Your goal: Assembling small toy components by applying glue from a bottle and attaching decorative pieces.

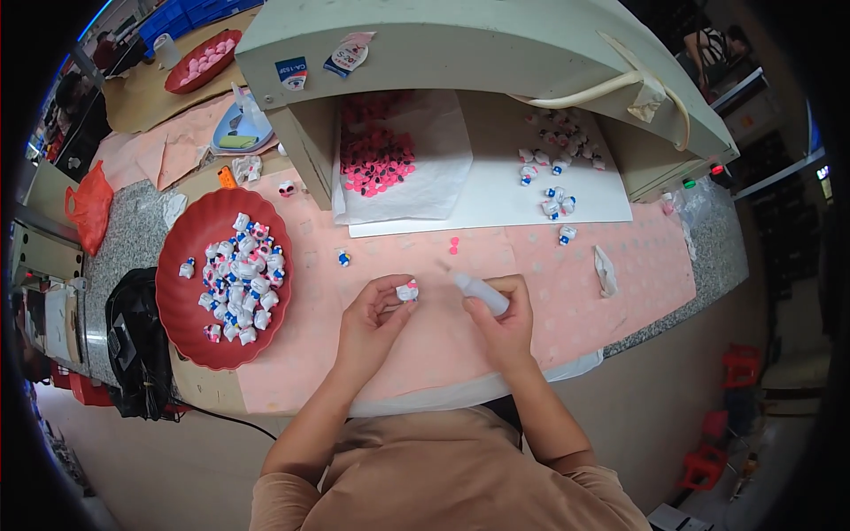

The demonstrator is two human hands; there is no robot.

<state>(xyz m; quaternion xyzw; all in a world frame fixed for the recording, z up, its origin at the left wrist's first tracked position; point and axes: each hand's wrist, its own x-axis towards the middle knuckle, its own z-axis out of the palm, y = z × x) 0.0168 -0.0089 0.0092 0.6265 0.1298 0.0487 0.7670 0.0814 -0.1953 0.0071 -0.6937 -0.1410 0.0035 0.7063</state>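
Note:
Between thumb and fingers, my left hand (374,320) pinches a small white figurine (407,291) with a touch of pink on it. My right hand (505,327) is wrapped round a translucent white squeeze bottle (483,294), its thin nozzle pointing up and left toward the figurine without touching it. Just beyond both hands, a pink piece (454,246) lies on the pink table covering. A blue-and-white figurine (343,257) stands on the covering past my left hand.
At left, a red scalloped bowl (168,305) holds many figurines. A grey-green hooded unit (460,57) spans the back, with pink pieces (376,164) on white paper and several figurines (558,203) beneath it. A crumpled tissue (606,271) lies at right, a blue tray (232,133) far left.

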